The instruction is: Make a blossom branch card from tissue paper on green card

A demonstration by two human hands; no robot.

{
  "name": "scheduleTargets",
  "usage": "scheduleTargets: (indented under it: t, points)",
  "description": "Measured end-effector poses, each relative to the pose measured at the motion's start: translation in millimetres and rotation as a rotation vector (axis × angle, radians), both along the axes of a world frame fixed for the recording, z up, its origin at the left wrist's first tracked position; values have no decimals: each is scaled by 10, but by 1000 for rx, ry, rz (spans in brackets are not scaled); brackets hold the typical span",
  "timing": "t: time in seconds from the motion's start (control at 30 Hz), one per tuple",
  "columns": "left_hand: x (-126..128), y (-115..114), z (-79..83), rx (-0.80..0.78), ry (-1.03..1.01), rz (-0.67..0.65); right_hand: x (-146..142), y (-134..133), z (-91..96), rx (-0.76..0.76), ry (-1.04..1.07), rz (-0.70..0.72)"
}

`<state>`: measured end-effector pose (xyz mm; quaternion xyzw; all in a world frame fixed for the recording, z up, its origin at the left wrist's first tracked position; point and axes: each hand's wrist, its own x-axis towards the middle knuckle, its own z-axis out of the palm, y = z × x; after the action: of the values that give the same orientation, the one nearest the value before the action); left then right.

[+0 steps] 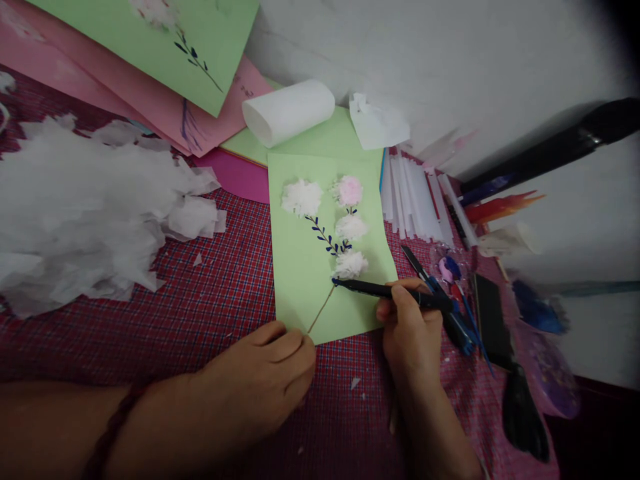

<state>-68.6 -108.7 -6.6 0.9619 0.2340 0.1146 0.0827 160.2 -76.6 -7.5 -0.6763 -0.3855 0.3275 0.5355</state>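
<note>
On the checked cloth lies a light green sheet of paper (300, 267) with a flower design: white tissue puffs (301, 198), one pinkish puff (349, 191), a thin brown stem (321, 308) and small dark blue leaves (325, 238). My right hand (413, 327) grips a black pen (373, 289), its tip touching the stem just below the lowest puff, where a dark blue mark shows. With fingers curled, my left hand (277, 373) holds the sheet's lower edge by the stem's end; its fingertips are partly hidden.
A heap of white tissue pieces (90, 207) lies left. Behind are a white paper roll (290, 112), pink sheets (150, 107) and another green flower sheet (215, 40) against the wall. White paper strips (413, 197), a utility knife (415, 260) and a dark phone-like slab (491, 320) sit right.
</note>
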Motion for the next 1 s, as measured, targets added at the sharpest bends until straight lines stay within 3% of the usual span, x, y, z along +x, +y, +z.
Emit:
scheduleTargets:
  t: [0.1, 0.27, 0.37, 0.53, 0.83, 1.0]
  points:
    - [0, -9, -28, -7, -9, -4, 8, 9, 10, 1, 55, -7]
    - [-5, 0, -40, -17, 1, 5, 143, 66, 102, 84, 425, 37]
    - [-16, 21, -15, -33, -1, -32, 219, 63, 165, 79, 527, 114]
    - [-4, 19, -13, -29, -12, -24, 180, -89, 120, 67, 354, 244]
    - [-12, 21, -15, -22, -21, -32, 51, -225, -36, 32, 79, 139]
    - [-23, 11, -18, -18, -8, -33, 59, -231, -45, 9, 9, 184]
